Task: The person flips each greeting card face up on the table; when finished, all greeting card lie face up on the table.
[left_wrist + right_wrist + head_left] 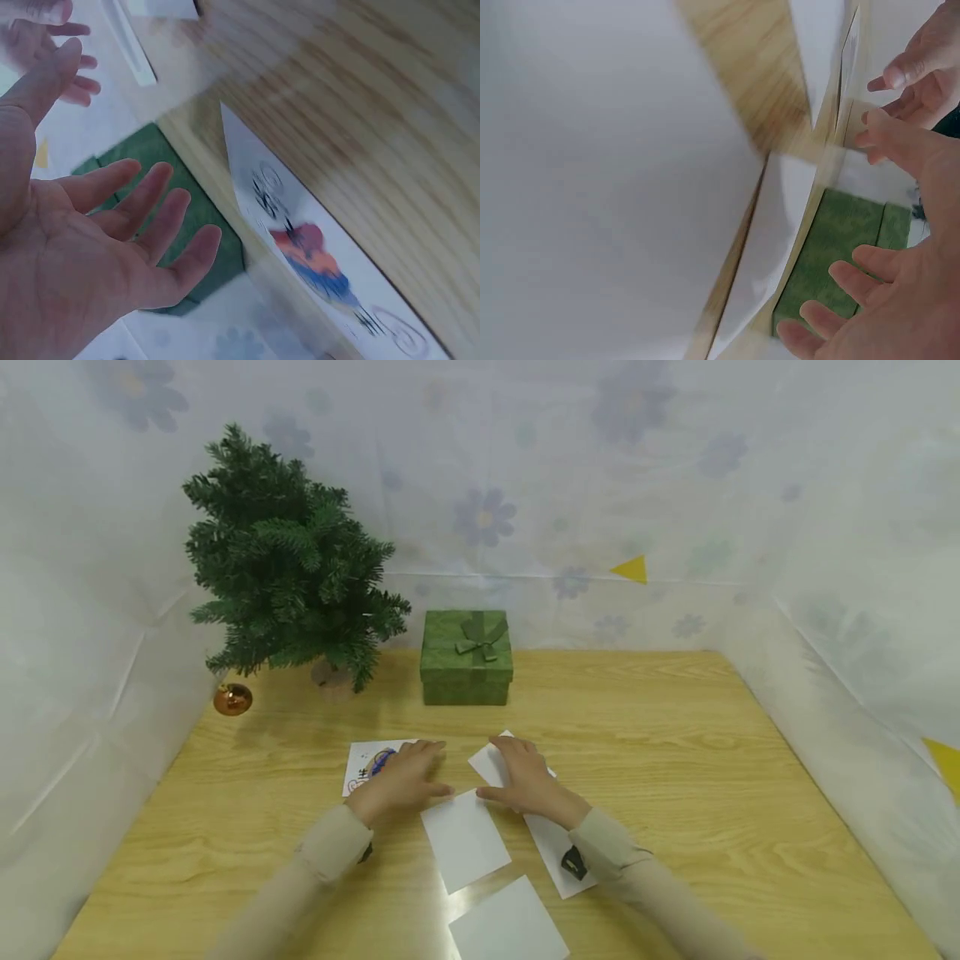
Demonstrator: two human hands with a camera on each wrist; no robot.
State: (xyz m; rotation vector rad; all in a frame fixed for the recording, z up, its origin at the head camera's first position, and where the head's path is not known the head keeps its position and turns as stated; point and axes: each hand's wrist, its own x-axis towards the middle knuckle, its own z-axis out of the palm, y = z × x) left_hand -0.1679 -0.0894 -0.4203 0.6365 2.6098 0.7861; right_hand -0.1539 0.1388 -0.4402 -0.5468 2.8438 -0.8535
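Observation:
My left hand [399, 782] hovers with spread, relaxed fingers over a white card with a colourful drawing [315, 259], and partly covers it in the head view. Nothing lies in its palm in the left wrist view. Across from it, my right hand [529, 783] is also relaxed, its fingers loosely bent above a blank white card [487, 765]. The right wrist view shows that palm bare too. A second blank card [467, 843] lies between the forearms, its top corner near the right thumb. Another blank card [551, 852] is partly under the right wrist.
One more blank card [510, 920] lies at the table's near edge. Behind the hands stands a green gift box [467, 685] with a bow. A small artificial tree [285, 560] is at the back left, an orange bauble [233, 699] by its lower branches. Patterned white sheeting [555, 510] surrounds the table.

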